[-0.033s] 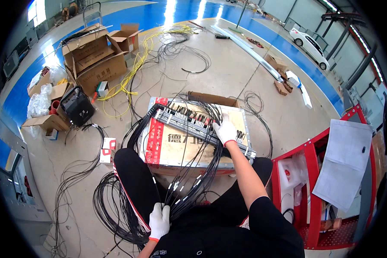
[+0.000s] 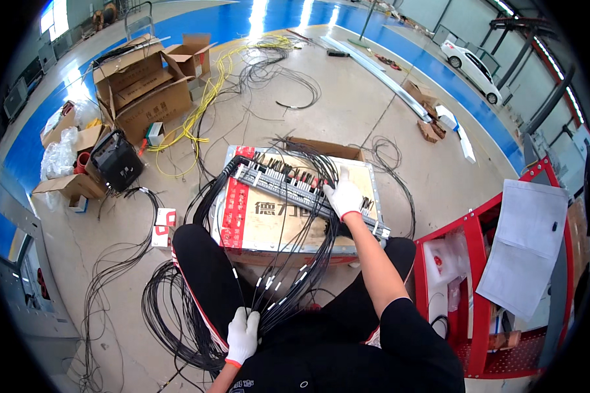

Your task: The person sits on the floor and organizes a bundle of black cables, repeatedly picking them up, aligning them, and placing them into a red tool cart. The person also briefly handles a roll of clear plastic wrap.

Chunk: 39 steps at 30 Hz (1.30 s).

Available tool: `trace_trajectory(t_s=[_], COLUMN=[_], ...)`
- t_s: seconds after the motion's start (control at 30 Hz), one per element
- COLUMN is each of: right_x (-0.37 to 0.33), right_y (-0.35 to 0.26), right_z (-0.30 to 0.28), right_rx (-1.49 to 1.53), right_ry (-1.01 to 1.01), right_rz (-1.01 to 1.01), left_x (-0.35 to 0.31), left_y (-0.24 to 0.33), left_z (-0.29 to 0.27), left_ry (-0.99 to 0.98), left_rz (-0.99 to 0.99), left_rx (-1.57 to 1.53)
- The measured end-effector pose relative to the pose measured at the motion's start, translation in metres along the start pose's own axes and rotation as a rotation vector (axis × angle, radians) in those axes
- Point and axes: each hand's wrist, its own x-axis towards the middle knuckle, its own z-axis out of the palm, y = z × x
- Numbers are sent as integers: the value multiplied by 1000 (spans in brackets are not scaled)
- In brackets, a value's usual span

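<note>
We held our right arm (image 2: 376,270) outstretched, right hand (image 2: 344,196) at the strip (image 2: 282,190) on the box (image 2: 259,234), its grip unclear; our left hand (image 2: 243,335), low by the thigh (image 2: 210,275), was closed on wires (image 2: 316,265).

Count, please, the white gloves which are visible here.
2. One is on the left hand, at the black cables; the other is on the right hand, at the gray strip. Others could be hidden.
</note>
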Motion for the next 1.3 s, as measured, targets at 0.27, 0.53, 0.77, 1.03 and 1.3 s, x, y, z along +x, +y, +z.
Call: trace_trajectory(t_s=[0.27,0.53,0.77,1.03,1.3], right_x=[-93,-204,-154,-30,-78], right_y=[-26,-66,-67,-6,-65], right_z=[-83,-67,-52,-48,-82], right_rx=[417,271,114,-162,197], right_ry=[139,-227,-87,15,-77], right_rz=[-455,-1241,-1521,-1255,-1099], left_x=[14,10,-1,-5,-2], left_y=[26,21,23,20,17], left_z=[-7,13,12,14,12], left_ry=[-475,-405,-311,-278,-318], left_rz=[-253,-130,-125,-93,-77], left_rx=[-229,-69,-135,-115,55])
